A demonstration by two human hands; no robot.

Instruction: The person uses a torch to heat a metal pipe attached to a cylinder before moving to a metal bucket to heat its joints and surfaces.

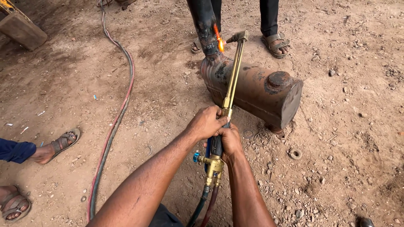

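Gripped the brass cutting torch [232, 75] with both hands closed around its dark handle: left hand [206, 122] wrapped near the top of the grip, right hand [229, 143] clasped just below it beside the valve block. Ran its long axis up and away from the body, slightly rightward, head aimed left with an orange flame [218, 40] licking the blackened pipe [204, 25] rising from the rusty metal tank [259, 90]. Trailed twin hoses [111, 130] across the dirt at left.
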